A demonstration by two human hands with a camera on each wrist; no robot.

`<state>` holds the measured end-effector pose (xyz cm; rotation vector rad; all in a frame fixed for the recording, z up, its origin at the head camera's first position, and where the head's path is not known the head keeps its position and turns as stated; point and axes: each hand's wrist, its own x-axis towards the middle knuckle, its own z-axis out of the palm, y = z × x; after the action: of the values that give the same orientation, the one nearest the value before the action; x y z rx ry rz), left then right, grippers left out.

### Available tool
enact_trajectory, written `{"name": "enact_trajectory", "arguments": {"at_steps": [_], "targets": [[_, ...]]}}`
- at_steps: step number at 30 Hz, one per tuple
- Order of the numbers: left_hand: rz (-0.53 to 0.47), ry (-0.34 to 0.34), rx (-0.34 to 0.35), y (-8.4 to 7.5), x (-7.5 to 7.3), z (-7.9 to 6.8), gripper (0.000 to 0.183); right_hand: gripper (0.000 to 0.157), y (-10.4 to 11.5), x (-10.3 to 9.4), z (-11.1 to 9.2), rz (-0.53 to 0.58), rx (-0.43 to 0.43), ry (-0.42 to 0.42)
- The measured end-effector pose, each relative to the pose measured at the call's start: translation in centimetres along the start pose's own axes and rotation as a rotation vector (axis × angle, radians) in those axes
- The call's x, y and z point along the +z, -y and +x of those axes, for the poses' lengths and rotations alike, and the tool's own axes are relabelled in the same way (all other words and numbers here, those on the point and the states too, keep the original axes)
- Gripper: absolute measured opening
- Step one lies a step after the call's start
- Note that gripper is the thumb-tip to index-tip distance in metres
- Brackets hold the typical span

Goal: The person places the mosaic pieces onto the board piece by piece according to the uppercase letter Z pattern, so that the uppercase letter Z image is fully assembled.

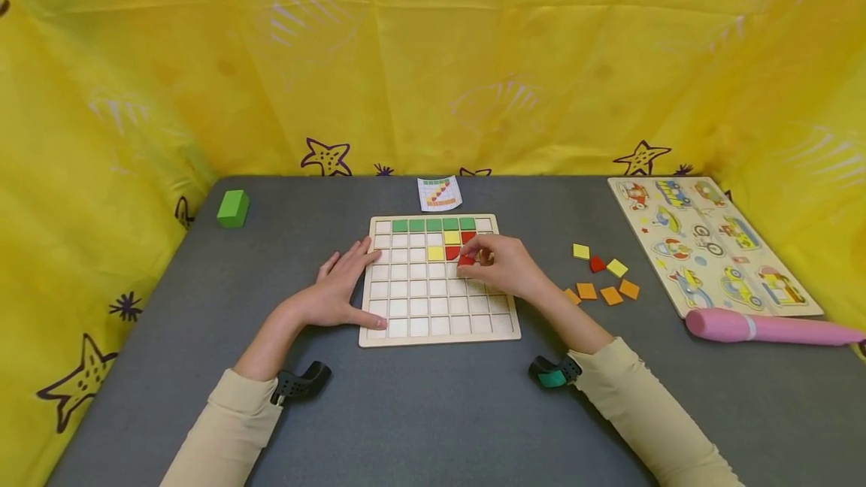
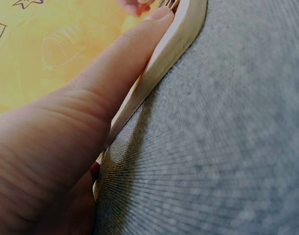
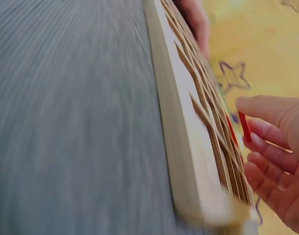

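Observation:
My right hand (image 1: 506,267) pinches a small red tile (image 3: 245,127) between thumb and fingers, just over the right half of a wooden grid board (image 1: 440,341). In the right wrist view the tile stands on edge, apart from the board. Along the board's top row lie several green tiles (image 1: 434,225). Below them sit two yellow tiles (image 1: 435,253) and two red tiles (image 1: 468,237) in a diagonal pattern. My left hand (image 1: 333,293) rests spread at the board's left edge, thumb on the lower left corner; the left wrist view shows the thumb (image 2: 120,63) along the rim.
Behind the board lies a pattern card (image 1: 440,194). To the right are loose orange tiles (image 1: 586,291), yellow tiles (image 1: 581,251) and a red piece (image 1: 597,264). Farther right lie a picture puzzle (image 1: 710,246) and a pink stick-like object (image 1: 771,328). A green block (image 1: 233,208) stands at back left.

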<state>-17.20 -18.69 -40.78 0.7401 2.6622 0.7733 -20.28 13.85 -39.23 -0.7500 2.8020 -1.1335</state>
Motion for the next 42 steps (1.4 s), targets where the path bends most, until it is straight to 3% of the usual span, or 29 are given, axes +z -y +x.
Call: {"name": "enact_trajectory", "arguments": {"at_steps": [7,16,32,42], "targets": [[-0.009,-0.011,0.007,-0.2,0.1,0.0,0.115,0.022,1.5,2.1,1.5,-0.063,-0.096,0.068],[-0.006,-0.008,-0.006,-0.2,0.0,-0.1,0.115,0.020,2.2,2.7,1.5,-0.076,-0.169,0.068],[-0.019,-0.011,-0.005,-0.4,0.0,-0.1,0.114,0.016,1.8,2.4,0.5,-0.005,-0.107,0.027],[-0.008,-0.005,-0.016,-0.5,0.0,0.0,0.117,0.012,0.1,0.3,-1.1,0.052,-0.002,-0.032]]}}
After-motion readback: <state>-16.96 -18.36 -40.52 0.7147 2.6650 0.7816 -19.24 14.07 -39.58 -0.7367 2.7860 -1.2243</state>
